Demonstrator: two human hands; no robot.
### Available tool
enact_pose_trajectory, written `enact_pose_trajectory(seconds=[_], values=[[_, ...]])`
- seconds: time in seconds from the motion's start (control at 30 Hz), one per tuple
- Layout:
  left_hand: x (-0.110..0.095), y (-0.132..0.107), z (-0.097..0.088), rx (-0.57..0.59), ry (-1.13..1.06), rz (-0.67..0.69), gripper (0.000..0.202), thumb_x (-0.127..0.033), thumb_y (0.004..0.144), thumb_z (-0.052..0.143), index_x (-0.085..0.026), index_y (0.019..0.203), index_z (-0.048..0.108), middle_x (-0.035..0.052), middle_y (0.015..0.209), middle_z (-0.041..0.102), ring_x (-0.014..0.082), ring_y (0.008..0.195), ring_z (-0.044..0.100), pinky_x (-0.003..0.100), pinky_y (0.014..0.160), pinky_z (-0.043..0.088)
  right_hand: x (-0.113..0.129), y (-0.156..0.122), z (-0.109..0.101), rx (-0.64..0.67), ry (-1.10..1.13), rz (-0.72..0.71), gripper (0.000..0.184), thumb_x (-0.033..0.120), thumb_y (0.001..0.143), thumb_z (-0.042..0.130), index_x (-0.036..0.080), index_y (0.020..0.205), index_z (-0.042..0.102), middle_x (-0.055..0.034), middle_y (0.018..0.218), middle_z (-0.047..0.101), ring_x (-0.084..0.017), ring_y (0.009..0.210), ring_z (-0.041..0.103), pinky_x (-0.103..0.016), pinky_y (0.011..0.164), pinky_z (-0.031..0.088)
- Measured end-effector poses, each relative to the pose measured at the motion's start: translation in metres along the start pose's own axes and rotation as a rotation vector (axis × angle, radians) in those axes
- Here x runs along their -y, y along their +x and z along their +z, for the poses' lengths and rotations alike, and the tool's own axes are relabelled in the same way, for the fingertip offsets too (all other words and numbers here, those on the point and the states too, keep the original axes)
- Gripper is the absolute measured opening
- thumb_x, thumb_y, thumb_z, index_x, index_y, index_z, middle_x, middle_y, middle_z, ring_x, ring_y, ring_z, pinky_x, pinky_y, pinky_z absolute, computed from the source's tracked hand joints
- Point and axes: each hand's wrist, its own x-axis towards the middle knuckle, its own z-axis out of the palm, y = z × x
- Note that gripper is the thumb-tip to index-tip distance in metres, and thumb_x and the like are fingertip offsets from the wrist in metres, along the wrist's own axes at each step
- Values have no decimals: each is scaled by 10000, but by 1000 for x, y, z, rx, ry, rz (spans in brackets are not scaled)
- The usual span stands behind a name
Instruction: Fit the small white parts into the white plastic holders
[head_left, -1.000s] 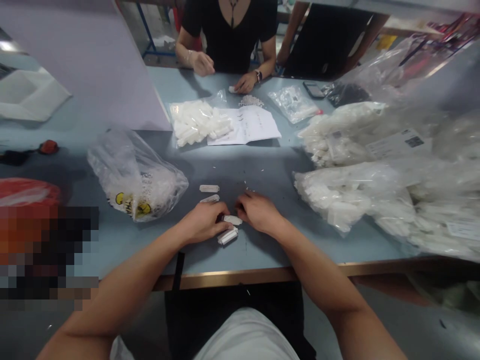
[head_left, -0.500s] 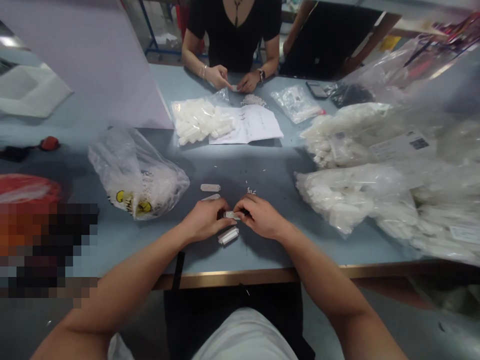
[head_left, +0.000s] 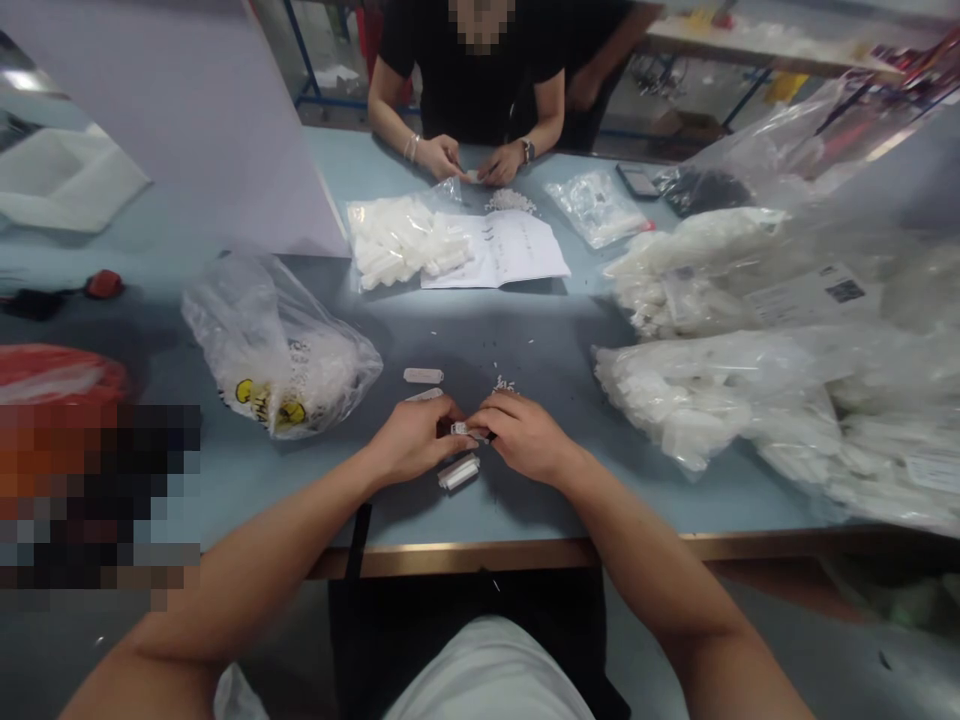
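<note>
My left hand (head_left: 411, 438) and my right hand (head_left: 525, 435) meet over the blue table (head_left: 525, 340), fingers pinched together on one small white plastic part (head_left: 460, 429) held between them. Just below my hands lie two more white parts (head_left: 458, 472) side by side on the table. Another white part (head_left: 423, 376) lies a little beyond my left hand, and one more peeks out at its knuckles. A few tiny white pieces (head_left: 504, 383) are scattered just past my right hand.
A clear bag with yellow print (head_left: 277, 350) sits left of my hands. Large bags of white parts (head_left: 720, 390) pile up on the right. Across the table a person's hands (head_left: 469, 160) work near a bag of white parts (head_left: 405, 240) and a paper sheet (head_left: 517, 250).
My hands came together and lifted the white part that lay between them. The person opposite brought both hands together too. The view tilted slightly.
</note>
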Motion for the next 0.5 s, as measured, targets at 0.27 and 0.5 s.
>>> enact_pose_trajectory(seconds=[0.27, 0.5], values=[[-1, 0, 2, -28, -42, -29, 329, -513, 779, 589, -197, 849, 646, -6, 721, 647, 161, 680, 595, 256, 613, 378, 0, -4, 1, -12, 78, -30, 213, 186, 881, 502, 211, 1039, 642, -79, 962, 611, -165, 856, 546, -303, 786, 464], [-4, 0, 0, -31, -109, -68, 263, -439, 788, 576, -191, 847, 637, -12, 665, 665, 167, 669, 613, 259, 622, 398, -1, -5, -7, -45, 122, -14, 279, 237, 890, 510, 245, 1142, 628, -76, 1019, 641, -166, 904, 579, -314, 816, 478]])
